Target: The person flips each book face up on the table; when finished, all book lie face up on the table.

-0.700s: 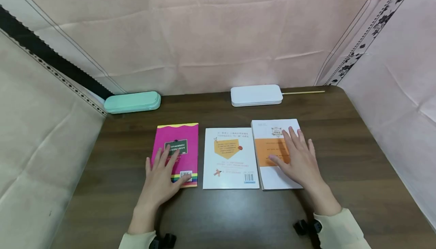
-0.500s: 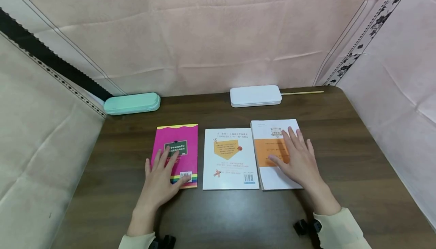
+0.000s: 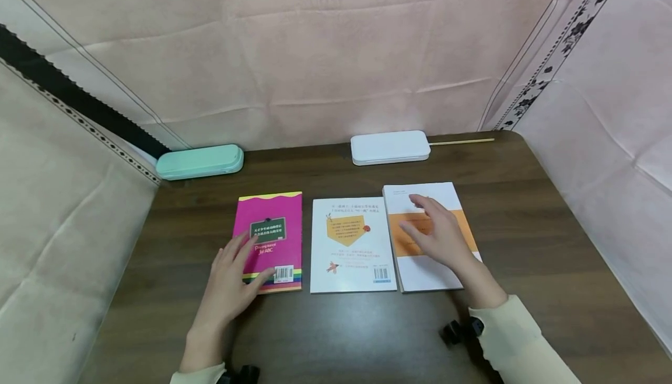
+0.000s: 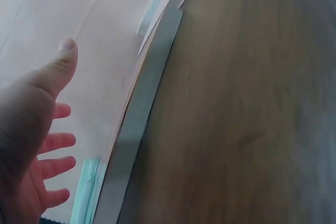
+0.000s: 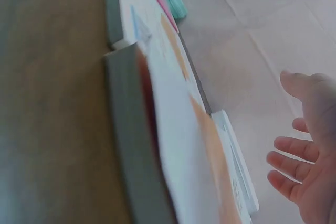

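Seen from the head: three books in a row on the dark wooden worktop, with the left hand open, fingers straight, its tips at the near left corner of the pink book, and the right hand open and spread over the orange-banded book at the right end of the row. Between them, untouched, the white book with a barcode. Changed from half a second ago: left hand slid back toward the near edge, baring the title on the pink cover; right hand shifted leftward across the orange band, baring its right part. Mint-green case and white case at the back by the pink cloth, a thin wooden stick just beside the white case. From the left wrist: open palm and thumb raised clear above the book's edge, fingers apart, a gap not readable from the head. From the right wrist: thick page block of the orange-banded book in blurred close-up, open hand hovering off the cover rather than pressing it, white case beyond.
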`<state>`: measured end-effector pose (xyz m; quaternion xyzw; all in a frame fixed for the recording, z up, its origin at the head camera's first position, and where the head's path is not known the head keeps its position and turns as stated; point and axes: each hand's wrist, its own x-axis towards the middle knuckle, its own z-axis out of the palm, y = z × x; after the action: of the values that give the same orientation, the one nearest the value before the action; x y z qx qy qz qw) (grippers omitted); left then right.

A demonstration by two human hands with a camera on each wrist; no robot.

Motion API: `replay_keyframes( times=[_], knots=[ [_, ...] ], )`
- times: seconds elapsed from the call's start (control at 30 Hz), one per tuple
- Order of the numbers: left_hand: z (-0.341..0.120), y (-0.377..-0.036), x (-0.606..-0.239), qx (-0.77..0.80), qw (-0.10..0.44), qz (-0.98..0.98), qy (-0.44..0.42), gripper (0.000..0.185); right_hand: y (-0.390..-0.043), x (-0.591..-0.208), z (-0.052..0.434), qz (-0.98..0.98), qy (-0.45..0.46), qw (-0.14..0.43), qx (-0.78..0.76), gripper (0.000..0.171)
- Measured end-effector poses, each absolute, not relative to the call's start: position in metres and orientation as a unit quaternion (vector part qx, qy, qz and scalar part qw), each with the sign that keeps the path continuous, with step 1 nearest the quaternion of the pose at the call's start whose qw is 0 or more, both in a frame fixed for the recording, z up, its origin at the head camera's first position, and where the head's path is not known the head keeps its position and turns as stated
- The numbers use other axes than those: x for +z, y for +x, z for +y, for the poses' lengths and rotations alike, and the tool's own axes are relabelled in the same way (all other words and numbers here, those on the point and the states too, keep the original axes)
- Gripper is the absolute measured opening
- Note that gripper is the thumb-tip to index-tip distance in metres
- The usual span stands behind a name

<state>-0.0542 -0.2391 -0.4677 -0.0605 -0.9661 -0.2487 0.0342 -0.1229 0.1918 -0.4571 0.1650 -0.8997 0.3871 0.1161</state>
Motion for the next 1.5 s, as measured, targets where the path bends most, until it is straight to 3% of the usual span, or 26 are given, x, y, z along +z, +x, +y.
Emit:
replay_keyframes(
  times=[0.37,0.6,1.0,1.27,1.5],
  knots=[
    [-0.266,-0.04,-0.479,-0.267,-0.014,-0.963,-0.007,0.091,-0.162,-0.454,0.152,-0.882,0.137,0.018,0.45,0.057],
    [-0.271,-0.035,-0.479,-0.266,-0.026,-0.963,0.018,0.094,-0.176,-0.457,0.133,-0.875,0.135,0.001,0.465,0.056],
    [-0.278,-0.029,-0.487,-0.303,-0.006,-0.953,-0.007,0.102,-0.192,-0.465,0.106,-0.871,0.155,-0.021,0.465,0.054],
    [-0.278,-0.032,-0.493,-0.322,0.029,-0.946,-0.002,0.085,-0.201,-0.47,0.087,-0.867,0.163,-0.035,0.47,0.053],
    [-0.276,-0.034,-0.497,-0.328,0.038,-0.944,0.003,0.085,-0.206,-0.472,0.07,-0.869,0.165,-0.051,0.463,0.051]
  ],
)
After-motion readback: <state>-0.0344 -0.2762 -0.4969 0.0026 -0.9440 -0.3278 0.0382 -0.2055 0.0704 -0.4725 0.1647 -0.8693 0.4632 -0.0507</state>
